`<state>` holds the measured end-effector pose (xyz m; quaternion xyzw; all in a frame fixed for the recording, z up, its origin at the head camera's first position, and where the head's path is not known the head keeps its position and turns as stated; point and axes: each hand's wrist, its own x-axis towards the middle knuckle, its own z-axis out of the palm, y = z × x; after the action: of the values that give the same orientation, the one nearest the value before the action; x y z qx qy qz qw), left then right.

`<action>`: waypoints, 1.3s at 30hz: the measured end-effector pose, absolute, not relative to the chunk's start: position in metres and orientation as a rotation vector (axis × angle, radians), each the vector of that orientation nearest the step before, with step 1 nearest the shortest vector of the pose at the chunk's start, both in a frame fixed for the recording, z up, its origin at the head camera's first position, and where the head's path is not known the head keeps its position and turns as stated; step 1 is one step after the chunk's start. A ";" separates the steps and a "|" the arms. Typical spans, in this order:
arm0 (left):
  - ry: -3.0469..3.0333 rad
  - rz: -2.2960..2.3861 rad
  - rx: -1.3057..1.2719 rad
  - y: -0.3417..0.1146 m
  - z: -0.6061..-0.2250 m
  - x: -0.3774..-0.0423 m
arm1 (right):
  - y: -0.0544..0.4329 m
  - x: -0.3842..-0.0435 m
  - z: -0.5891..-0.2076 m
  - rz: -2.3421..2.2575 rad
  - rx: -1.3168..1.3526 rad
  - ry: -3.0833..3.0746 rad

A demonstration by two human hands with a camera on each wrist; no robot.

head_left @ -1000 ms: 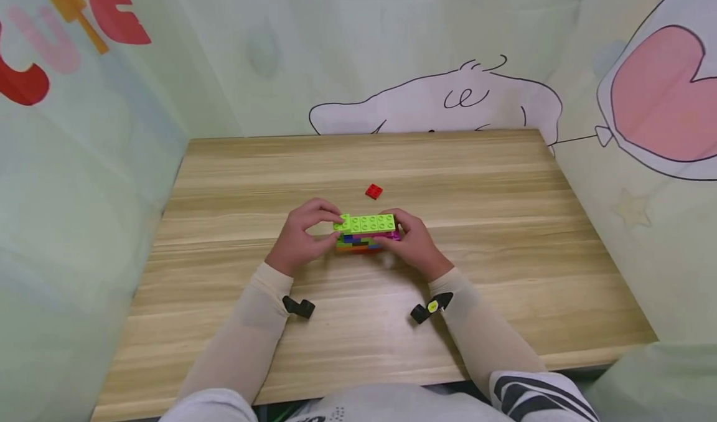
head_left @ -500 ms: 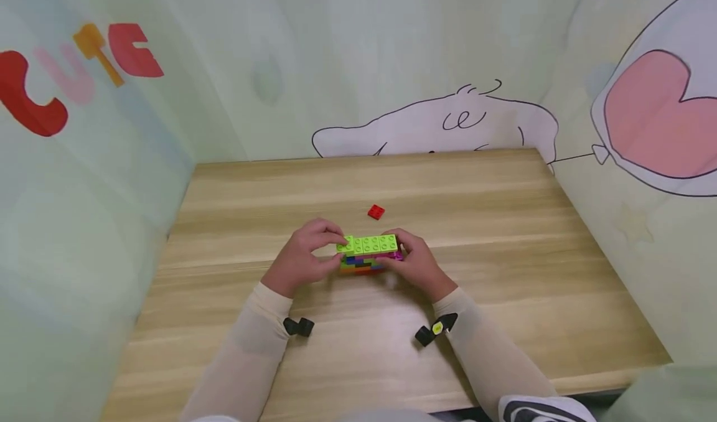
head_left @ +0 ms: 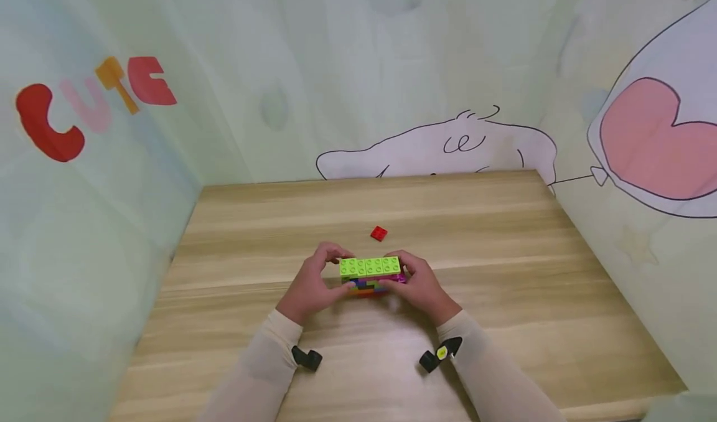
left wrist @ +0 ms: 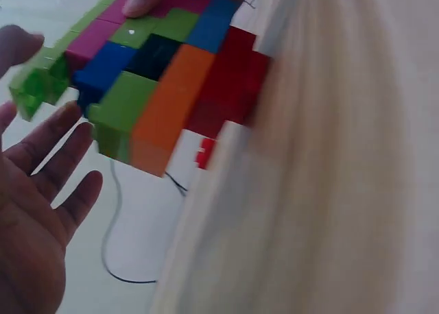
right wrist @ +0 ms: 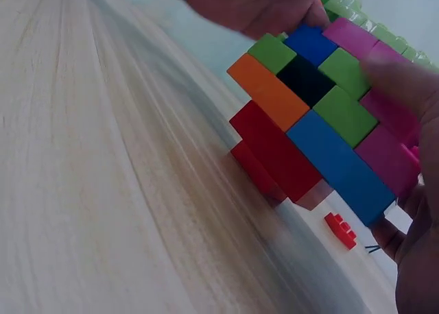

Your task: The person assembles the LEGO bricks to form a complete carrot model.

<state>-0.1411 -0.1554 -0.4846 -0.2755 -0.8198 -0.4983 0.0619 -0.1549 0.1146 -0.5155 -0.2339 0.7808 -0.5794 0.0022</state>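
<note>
A wall of interlocked toy bricks (head_left: 366, 286) stands between both hands, its base on or just above the table; I cannot tell which. Lime studded bricks (head_left: 370, 265) line its top; blue, black, orange, magenta and red ones (right wrist: 274, 149) show below. My left hand (head_left: 310, 285) holds the left end, thumb in front and index finger behind. In the left wrist view, the other left fingers (left wrist: 51, 142) are spread beside an overhanging lime brick (left wrist: 41, 81). My right hand (head_left: 422, 285) grips the right end, its thumb (right wrist: 401, 81) against the front face.
A loose red brick (head_left: 378, 233) lies on the wooden table (head_left: 252, 235) just beyond the wall of bricks. Printed cloth (head_left: 269, 48) hangs behind the table and along both sides. A black wrist camera (head_left: 307, 358) sits on the left sleeve, another (head_left: 439, 355) on the right.
The head view has tilted up, so everything sits lower. My left fingers have shifted from over the leftmost lime brick to behind it, and the lime top row now looks level. The right hand keeps its grip.
</note>
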 end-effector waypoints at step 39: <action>-2.672 -1.500 -0.687 -0.154 -0.510 -0.136 | 0.123 -0.210 -0.517 -1.710 -0.482 2.755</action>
<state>-0.1363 -0.1541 -0.5098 -0.2188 -0.8508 -0.4777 0.0003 -0.2103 0.1227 -0.5175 -0.1465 0.8384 -0.5206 -0.0682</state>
